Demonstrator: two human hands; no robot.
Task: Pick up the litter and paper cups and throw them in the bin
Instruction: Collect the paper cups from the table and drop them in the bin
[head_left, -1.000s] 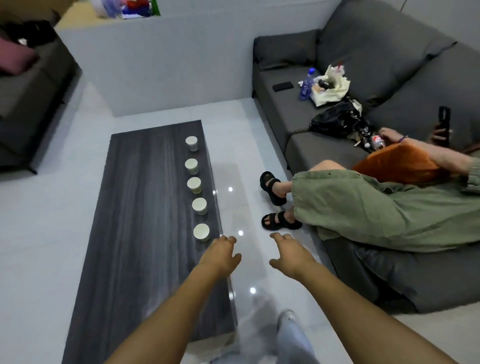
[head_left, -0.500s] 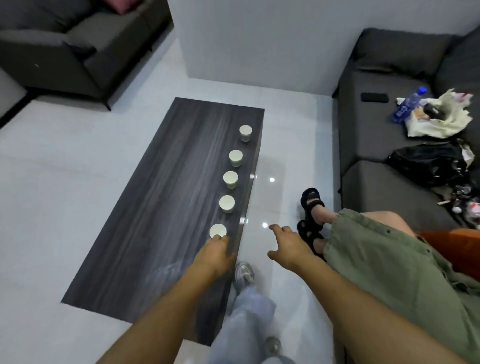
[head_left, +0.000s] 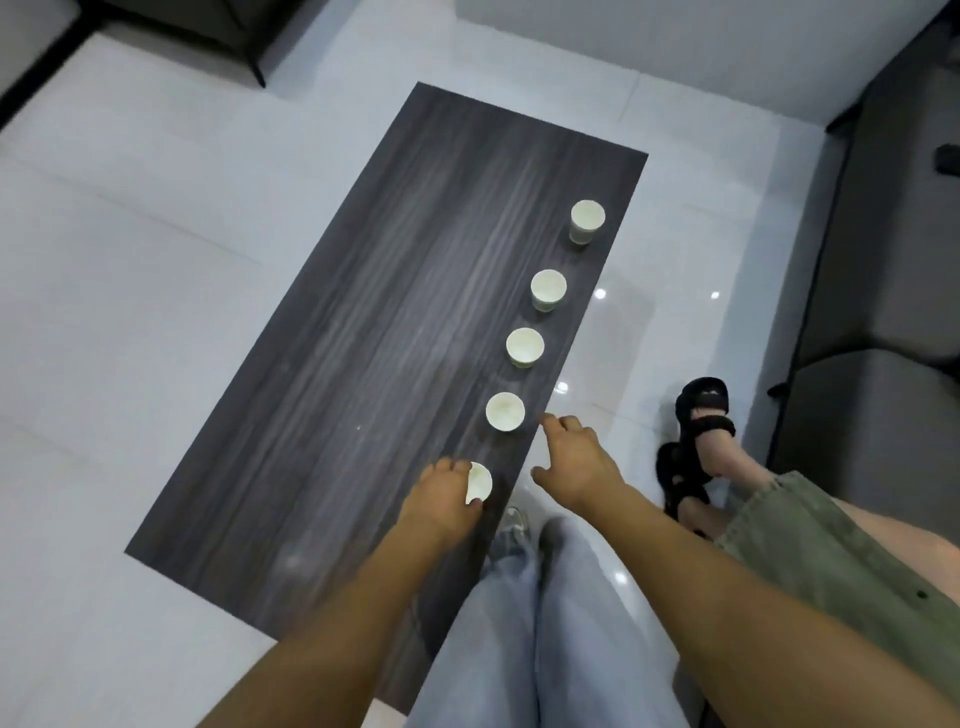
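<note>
Several white paper cups stand in a row along the right edge of the dark wooden table (head_left: 363, 338). My left hand (head_left: 441, 499) covers the left side of the nearest cup (head_left: 480, 484), fingers curled around it. The second cup (head_left: 505, 411) stands just beyond, with my right hand (head_left: 576, 462) to its right, fingers apart, forefinger pointing toward it without touching. Farther along stand the third cup (head_left: 525, 347), the fourth cup (head_left: 548, 289) and the farthest cup (head_left: 587, 220). No bin is in view.
A seated person's sandalled feet (head_left: 698, 441) and green shorts (head_left: 831, 561) sit right of my right arm. A grey sofa (head_left: 883, 260) fills the right side. A dark sofa corner (head_left: 208, 26) lies at the top left. My jeans (head_left: 519, 623) are below.
The view has swung down and closer to the table. My left hand has moved onto the nearest cup and closed around it. My right hand has reached forward beside the second cup.
</note>
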